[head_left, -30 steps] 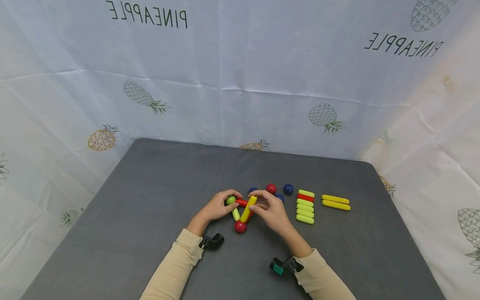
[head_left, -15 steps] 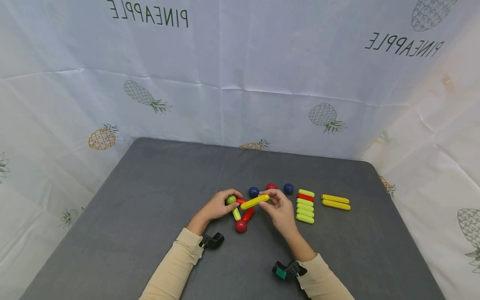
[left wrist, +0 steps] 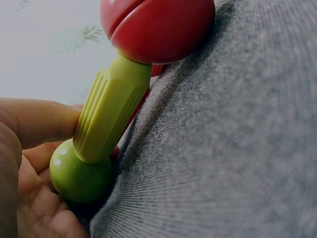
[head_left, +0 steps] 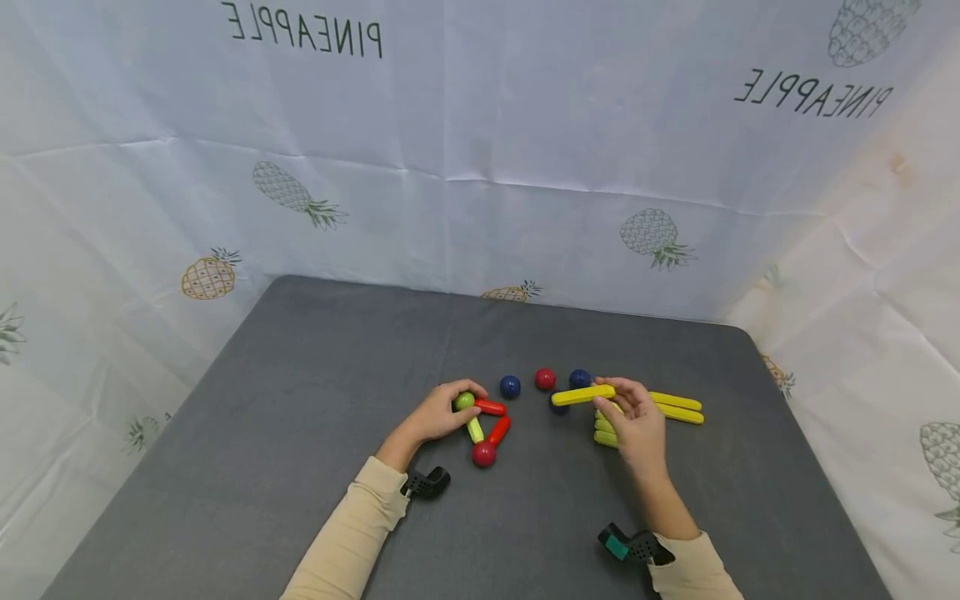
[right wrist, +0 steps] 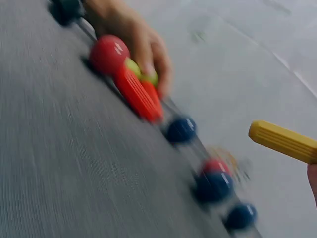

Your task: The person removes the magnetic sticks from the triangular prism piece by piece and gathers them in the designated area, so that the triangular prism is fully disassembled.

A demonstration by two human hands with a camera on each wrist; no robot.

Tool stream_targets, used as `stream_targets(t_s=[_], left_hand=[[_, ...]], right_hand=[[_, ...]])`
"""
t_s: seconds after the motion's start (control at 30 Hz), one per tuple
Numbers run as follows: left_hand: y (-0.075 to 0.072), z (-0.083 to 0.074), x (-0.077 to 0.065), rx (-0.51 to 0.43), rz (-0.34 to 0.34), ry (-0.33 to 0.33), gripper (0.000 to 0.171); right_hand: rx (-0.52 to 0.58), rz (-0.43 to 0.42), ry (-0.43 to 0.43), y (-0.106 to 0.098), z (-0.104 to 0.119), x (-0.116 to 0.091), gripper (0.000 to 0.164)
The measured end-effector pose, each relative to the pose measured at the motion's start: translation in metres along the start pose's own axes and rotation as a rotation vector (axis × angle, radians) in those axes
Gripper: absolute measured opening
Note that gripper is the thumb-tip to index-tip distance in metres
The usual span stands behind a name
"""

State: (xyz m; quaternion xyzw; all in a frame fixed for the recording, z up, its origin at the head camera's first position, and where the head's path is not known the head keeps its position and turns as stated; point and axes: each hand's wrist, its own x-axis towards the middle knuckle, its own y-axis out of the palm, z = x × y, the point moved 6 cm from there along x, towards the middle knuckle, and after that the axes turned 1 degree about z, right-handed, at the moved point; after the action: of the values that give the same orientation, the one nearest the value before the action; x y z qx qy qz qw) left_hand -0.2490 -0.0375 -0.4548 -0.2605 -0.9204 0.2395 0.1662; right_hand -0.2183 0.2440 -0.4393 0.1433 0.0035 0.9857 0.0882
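Note:
My left hand (head_left: 442,410) is curled round a green ball (head_left: 464,401) at the near-left corner of a small assembly. In the left wrist view its thumb lies against a lime stick (left wrist: 111,109) that joins the green ball to a red ball (left wrist: 158,29). Two short red sticks (head_left: 491,407) also run from those balls, their other ends close together at the right. Raised over the table, my right hand (head_left: 639,425) pinches a long yellow stick (head_left: 577,396) near its right end; the stick points left, with its free end overlapping a blue ball (head_left: 558,405).
Behind lie a blue ball (head_left: 510,386), a red ball (head_left: 545,379) and another blue ball (head_left: 581,379). Lime sticks (head_left: 604,437) are partly hidden by my right hand. Two long yellow sticks (head_left: 678,412) lie farther right on the grey table (head_left: 360,350). A pineapple-print cloth (head_left: 480,217) hangs behind.
My right hand has carried the yellow stick from over the assembly to the right, turning it from steep to nearly level. My left hand stays at the green ball.

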Motion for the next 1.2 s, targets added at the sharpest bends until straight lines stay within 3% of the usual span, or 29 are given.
stream_targets(t_s=[0.27,0.43,0.7,0.87,1.2], left_hand=[[0.001,0.001,0.000,0.000,-0.002,-0.010,0.023],[0.000,0.002,-0.001,0.006,-0.003,-0.012,0.023],[0.000,-0.003,-0.001,-0.006,-0.003,0.010,0.023],[0.000,-0.005,0.000,-0.007,-0.005,0.014,0.023],[0.001,-0.003,0.000,-0.012,0.005,0.009,0.024]], right_hand=[[-0.021,-0.280,0.038,-0.082,-0.009,-0.008,0.036],[-0.058,-0.419,0.130,-0.117,-0.022,-0.017,0.037],[-0.101,-0.481,0.262,-0.135,-0.044,-0.020,0.033],[-0.165,-0.488,0.303,-0.140,-0.053,-0.021,0.035],[-0.545,-0.473,0.380,-0.144,-0.056,-0.023,0.040]])
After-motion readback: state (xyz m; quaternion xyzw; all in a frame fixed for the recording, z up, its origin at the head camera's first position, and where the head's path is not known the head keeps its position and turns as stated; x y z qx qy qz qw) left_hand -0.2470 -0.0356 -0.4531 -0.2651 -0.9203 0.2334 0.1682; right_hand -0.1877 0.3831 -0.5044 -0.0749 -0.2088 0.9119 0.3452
